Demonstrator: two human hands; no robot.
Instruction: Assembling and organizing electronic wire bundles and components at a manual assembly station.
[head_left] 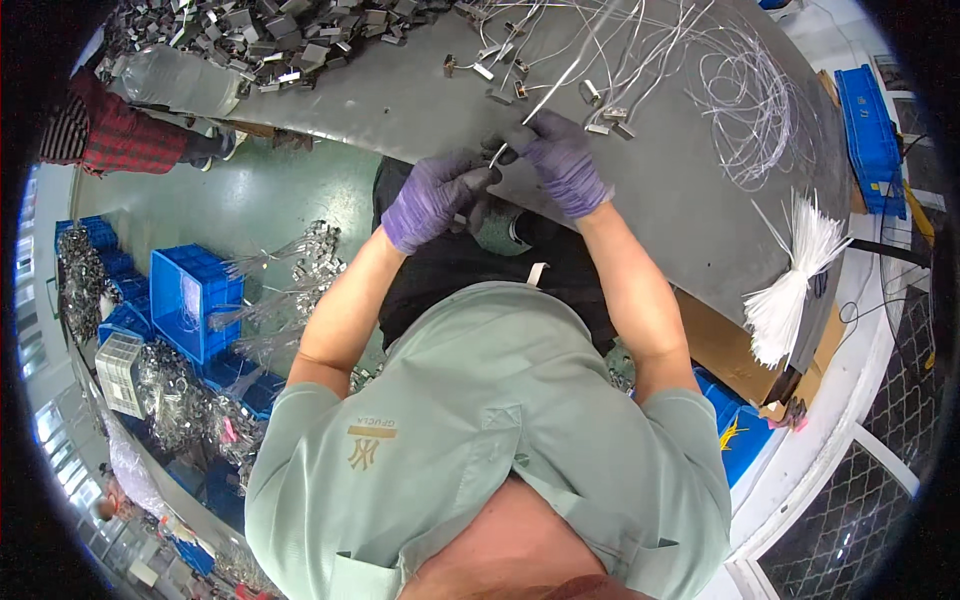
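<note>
Over the near edge of the grey table point(420, 110), a thin pale cable point(560, 82) runs between my two gloved hands and back across the tabletop. My left hand point(432, 202), in a purple glove with dark fingers, pinches the cable near its lower end. A little to the right and farther off, my right hand point(565, 165) closes on the same cable, in a matching glove. What sits at the cable's end is too small to make out. Small metal connectors point(590, 92) on thin cables lie just beyond my right hand.
Many metal housings point(300, 40) are heaped at the far left, beside a clear plastic container point(180, 82). A loose clear cable coil point(745, 115) and a white strip bundle point(795, 285) lie right. Blue crates point(195, 310) stand on the floor. A person in red plaid point(130, 130) stands left.
</note>
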